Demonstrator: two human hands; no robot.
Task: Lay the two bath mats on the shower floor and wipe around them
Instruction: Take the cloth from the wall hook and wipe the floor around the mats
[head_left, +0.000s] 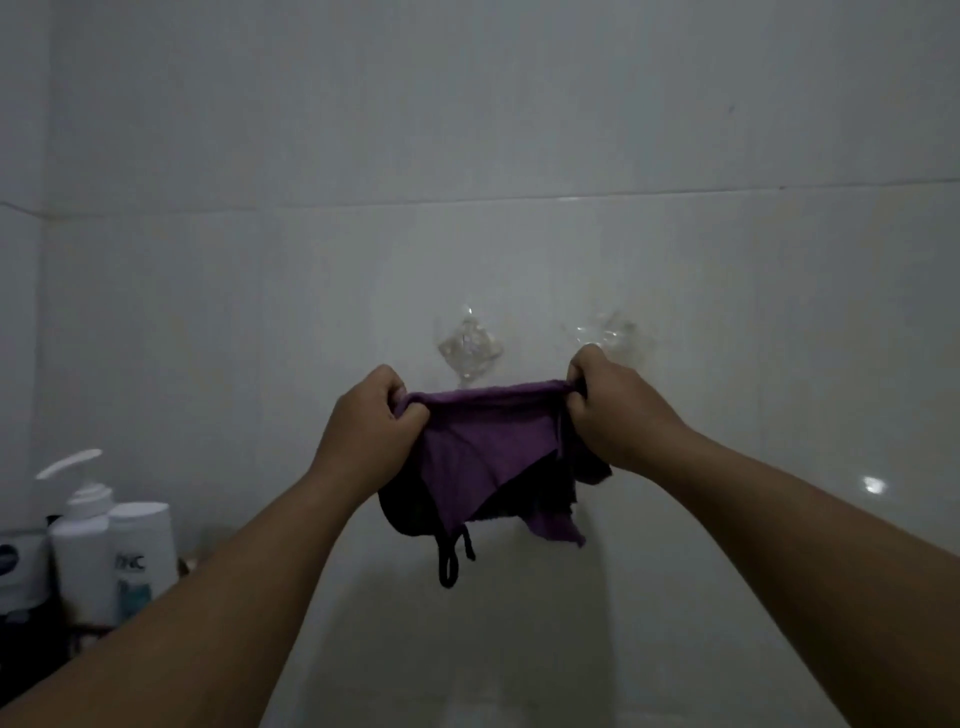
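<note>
A purple cloth with a dark underside hangs stretched between both my hands in front of the tiled wall. My left hand grips its upper left edge and my right hand grips its upper right edge. A black cord loop dangles below the cloth. No bath mat and no shower floor appear in view.
Two clear plastic wall hooks stick to the white tiled wall just above my hands. At the lower left stand a white pump bottle, a white bottle and other toiletries.
</note>
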